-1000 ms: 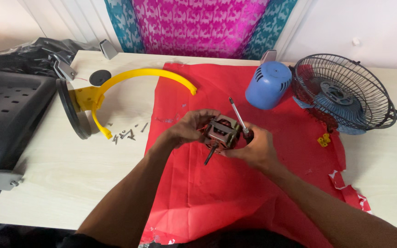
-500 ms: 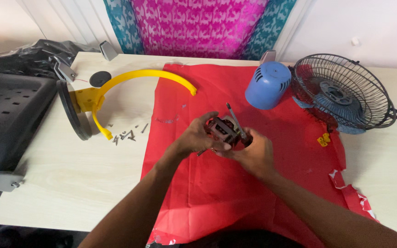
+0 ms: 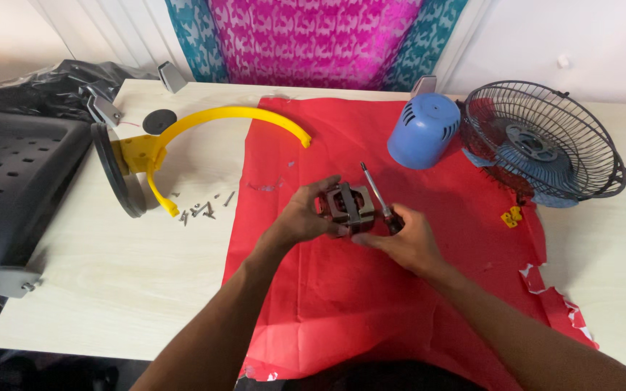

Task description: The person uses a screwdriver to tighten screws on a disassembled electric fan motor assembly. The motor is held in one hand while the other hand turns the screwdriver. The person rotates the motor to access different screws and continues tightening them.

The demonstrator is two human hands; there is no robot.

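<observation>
Over a red cloth (image 3: 371, 304) my two hands meet around a small fan motor (image 3: 349, 204), a grey metal block with a dark core. My left hand (image 3: 300, 217) grips the motor from its left side. My right hand (image 3: 402, 237) touches the motor's right side and holds a screwdriver (image 3: 374, 190), whose metal shaft points up and away from me. The motor is held just above the cloth.
A blue motor cover (image 3: 424, 130) and a black wire fan guard with blue blades (image 3: 541, 141) lie at the back right. A yellow curved stand on a round base (image 3: 146, 156) lies left, with several loose screws (image 3: 201, 208) beside it. A black perforated chair (image 3: 9, 195) stands far left.
The motor has been turned in my hands, and both hands have shifted slightly with it. The screwdriver shaft still points upward beside the motor.
</observation>
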